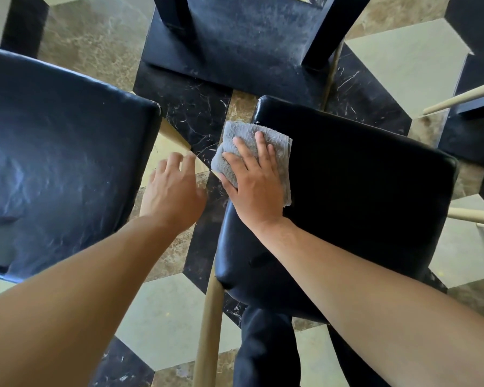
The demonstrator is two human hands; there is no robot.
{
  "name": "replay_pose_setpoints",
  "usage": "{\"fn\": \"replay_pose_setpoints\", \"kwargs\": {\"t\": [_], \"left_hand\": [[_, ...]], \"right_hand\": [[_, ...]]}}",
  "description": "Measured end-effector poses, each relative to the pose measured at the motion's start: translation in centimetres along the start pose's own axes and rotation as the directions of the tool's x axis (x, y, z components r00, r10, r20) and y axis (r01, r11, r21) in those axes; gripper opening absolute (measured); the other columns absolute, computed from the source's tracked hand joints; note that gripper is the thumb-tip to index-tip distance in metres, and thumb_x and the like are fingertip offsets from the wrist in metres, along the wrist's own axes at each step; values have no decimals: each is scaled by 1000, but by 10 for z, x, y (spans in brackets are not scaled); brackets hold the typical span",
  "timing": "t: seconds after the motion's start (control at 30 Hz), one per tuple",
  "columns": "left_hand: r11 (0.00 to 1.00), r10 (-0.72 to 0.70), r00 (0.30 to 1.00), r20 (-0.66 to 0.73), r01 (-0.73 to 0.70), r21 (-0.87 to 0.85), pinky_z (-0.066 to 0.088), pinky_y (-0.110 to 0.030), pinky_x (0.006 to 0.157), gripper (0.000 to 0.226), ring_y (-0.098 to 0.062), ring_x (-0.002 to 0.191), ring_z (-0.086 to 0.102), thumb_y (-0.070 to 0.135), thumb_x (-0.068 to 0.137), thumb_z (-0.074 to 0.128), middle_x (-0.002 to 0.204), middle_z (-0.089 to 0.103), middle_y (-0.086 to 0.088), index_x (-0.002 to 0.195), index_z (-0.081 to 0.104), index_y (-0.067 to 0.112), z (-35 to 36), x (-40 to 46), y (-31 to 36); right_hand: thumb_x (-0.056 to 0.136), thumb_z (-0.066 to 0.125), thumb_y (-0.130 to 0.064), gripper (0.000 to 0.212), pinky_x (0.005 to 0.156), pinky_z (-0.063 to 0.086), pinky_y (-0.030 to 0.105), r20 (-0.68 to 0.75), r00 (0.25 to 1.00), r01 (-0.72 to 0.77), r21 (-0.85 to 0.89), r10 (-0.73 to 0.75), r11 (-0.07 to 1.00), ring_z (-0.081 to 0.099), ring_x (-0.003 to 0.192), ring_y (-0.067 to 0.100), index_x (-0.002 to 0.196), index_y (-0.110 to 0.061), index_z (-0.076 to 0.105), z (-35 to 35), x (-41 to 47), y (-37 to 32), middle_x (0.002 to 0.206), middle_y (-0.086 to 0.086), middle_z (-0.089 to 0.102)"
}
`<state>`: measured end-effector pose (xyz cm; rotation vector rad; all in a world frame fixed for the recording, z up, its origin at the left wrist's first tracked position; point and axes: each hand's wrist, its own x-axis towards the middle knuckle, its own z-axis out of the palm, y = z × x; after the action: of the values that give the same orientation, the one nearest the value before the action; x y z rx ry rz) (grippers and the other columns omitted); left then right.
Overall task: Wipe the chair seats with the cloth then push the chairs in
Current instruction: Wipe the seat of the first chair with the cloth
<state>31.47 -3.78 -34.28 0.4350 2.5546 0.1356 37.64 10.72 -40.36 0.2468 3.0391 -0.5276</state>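
Now, floor (162,317): you stand on marble tiles in black, brown and cream, laid in a cube pattern.
Left chair seat (59,163): black and padded, its surface creased and dull, well to the left of both your hands.
Right chair seat (355,196): black and glossy, turned at an angle, with pale wooden legs showing at its edges.
Worktop base (246,51): a dark, dusty slab on the floor beyond both seats, with dark posts rising from it.
Cloth (266,135): grey terry, folded, lying on the near left corner of the right chair seat, part of it hanging past the edge.
Your right hand (256,177): flat on the cloth, fingers straight and spread, pressing it down.
Your left hand (173,191): hovering over the gap between the two seats, fingers loosely bent, holding nothing.
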Motion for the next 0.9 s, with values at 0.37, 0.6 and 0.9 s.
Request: {"fn": "replay_pose_setpoints", "kwargs": {"t": [0.37,0.6,0.9], "left_hand": [[1000,4,1000,17,-5,13,39,-48,99,56,-36,121,43,20,86,54,135,42,-18,139,37,8,1,-24,24],[982,123,992,28,-126,143,40,-50,98,61,-39,119,45,31,83,47,133,44,-19,139,39,8,-13,-25,41],[997,-3,999,50,0,78,40,-48,94,47,-36,118,42,24,86,53,129,42,-16,129,42,12,0,-33,97]], "right_hand": [[95,63,-28,38,123,16,52,92,969,221,82,-228,972,21,151,37,132,-20,61,-8,-54,13,157,4,42],[100,43,-28,49,125,13,49,161,953,250,65,-258,966,16,152,35,148,-22,46,-19,-67,35,162,5,30],[101,53,-24,55,125,12,49,123,984,117,75,-126,990,15,153,33,153,-19,38,-30,-101,68,164,4,25]]}}
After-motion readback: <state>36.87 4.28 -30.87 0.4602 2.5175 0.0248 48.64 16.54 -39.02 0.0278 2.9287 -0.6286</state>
